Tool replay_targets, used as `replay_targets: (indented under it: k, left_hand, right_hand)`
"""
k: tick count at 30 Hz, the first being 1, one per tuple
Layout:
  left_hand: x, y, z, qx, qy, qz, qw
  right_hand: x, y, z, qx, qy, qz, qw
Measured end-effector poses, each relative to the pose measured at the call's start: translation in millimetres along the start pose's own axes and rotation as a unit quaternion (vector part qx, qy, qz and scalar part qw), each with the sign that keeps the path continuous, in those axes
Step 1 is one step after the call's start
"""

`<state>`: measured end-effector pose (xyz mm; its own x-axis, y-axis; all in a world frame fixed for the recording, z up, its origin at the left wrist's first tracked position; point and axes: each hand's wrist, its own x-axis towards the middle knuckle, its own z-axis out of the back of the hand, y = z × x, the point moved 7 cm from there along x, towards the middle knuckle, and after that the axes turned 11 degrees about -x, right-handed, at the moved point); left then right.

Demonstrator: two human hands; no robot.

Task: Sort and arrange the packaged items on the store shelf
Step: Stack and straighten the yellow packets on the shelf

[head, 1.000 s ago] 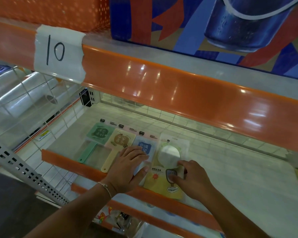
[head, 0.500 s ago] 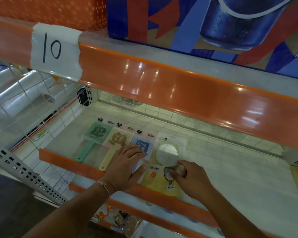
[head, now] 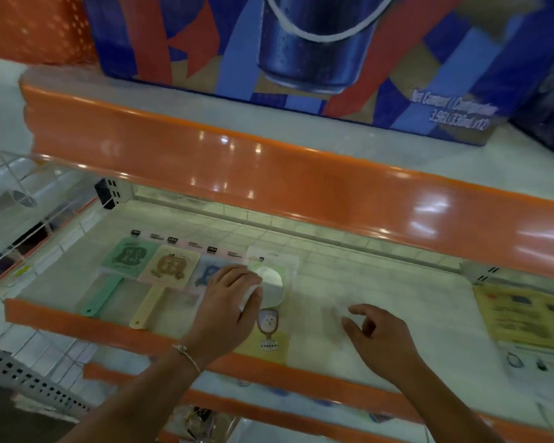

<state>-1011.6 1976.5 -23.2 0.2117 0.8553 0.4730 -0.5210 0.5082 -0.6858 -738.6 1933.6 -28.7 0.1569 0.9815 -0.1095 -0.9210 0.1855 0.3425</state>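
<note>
Far to the left of the left hand, the green flat packaged mirror with a long green handle (head: 122, 266) lies on the white store shelf (head: 381, 298), handle toward the orange front edge (head: 77, 324). Just to the right of it, and still left of the left hand, lies the cream-yellow flat packaged mirror with a brown label and a long pale handle (head: 165, 276); the two packs are side by side and their edges seem to touch. The next pack, a blue flat packaged item in clear plastic (head: 207, 274), is partly under the left hand.

The left hand (head: 229, 306) rests flat on the packs, the fingers straight and close together, pressing on the blue pack and on the left edge of the clear pack with a round white mirror and a yellow card (head: 274, 302). This pack lies just right of the left hand, its lower end at the front edge. A thin bracelet (head: 186, 354) is on the left wrist.

The right hand (head: 379, 335) is to the right of that pack and apart from it, above bare shelf; its fingers are spread, a little bent, and hold nothing. Far to the right of the right hand lies a yellow printed card pack (head: 522, 318), blurred. Above the shelf stands a big blue and red carton with a picture of a bucket (head: 301, 49).
</note>
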Motion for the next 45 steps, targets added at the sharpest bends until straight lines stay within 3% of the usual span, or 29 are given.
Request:
replay_targets:
  k: [5,10,13,19,21,23,25,29,33,39,45]
  left_hand:
    - [26,-64,-68,-0.034,0.024,-0.006,0.999]
    - [55,-120,-163,-0.105,0.106,0.062,0.987]
    - [74,-152,-209,-0.156,0.135,0.083,0.975]
    - [93,-215,-285,-0.088,0.229,0.042,0.968]
    - [96,-223,-303,-0.137,0.219,0.103,0.961]
    - [94,-227,-315,-0.263,0.182,0.231,0.919]
    - [89,-230,-328,-0.327,0.156,0.294,0.885]
    - [70,-243,-346,-0.155,0.252,0.160,0.942]
    - [54,-241,-352,-0.067,0.298,0.067,0.950]
    - [53,-211,-318,0.072,0.283,-0.076,0.953]
    - [50,-203,-255,0.163,0.202,-0.185,0.948]
  right_hand:
    - [-8,-93,51,0.033,-0.052,-0.103,0.993]
    - [-25,-190,94,0.069,-0.100,-0.195,0.973]
    - [-30,-239,110,0.019,-0.116,-0.231,0.966]
    - [-22,-294,122,-0.116,-0.098,-0.283,0.947]
    - [-19,-299,119,-0.111,-0.081,-0.291,0.947]
    - [-16,-304,115,-0.109,-0.067,-0.286,0.950]
    - [-13,-308,113,-0.109,-0.068,-0.269,0.954]
    - [-4,-318,113,-0.008,-0.071,-0.226,0.971]
    - [-2,-318,118,0.105,-0.063,-0.183,0.976]
    - [-8,-286,125,0.264,-0.066,-0.100,0.957]
    - [-28,-208,117,0.406,0.044,0.015,0.913]
